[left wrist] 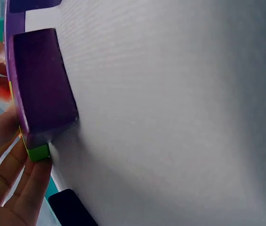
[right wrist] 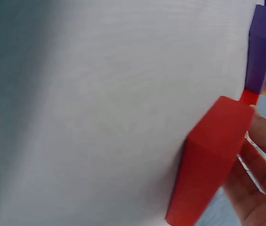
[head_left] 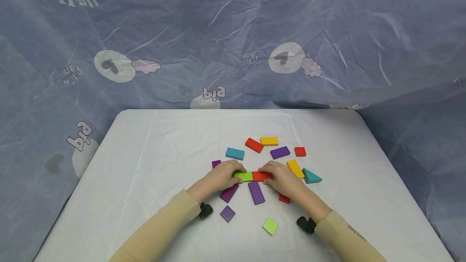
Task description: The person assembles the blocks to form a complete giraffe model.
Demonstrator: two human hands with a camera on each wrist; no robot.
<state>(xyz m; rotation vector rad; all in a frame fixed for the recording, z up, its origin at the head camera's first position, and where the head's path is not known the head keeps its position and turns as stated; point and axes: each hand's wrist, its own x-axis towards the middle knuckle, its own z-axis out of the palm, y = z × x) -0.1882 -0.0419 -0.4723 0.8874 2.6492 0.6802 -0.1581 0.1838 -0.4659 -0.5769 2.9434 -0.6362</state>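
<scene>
In the head view, my left hand [head_left: 220, 176] pinches a lime green block [head_left: 245, 176] between thumb and fingers. My right hand [head_left: 284, 178] grips a red block [head_left: 259, 176] from its other side. The two blocks lie end to end on the table, their short faces meeting. Just below them is a purple block [head_left: 256, 193]. A dark purple block [head_left: 229, 193] sits close under the left hand and looms large in the left wrist view. Beside the right hand lies another red block [right wrist: 213, 146], mostly covered by that hand from above.
Behind the hands, a blue block [head_left: 235, 153], a red block [head_left: 254, 145], yellow and purple blocks lie scattered on the white table [head_left: 164, 144]. A teal triangle [head_left: 312, 176] is at the right. Nearer the front are a purple square [head_left: 227, 214] and a green square [head_left: 270, 226].
</scene>
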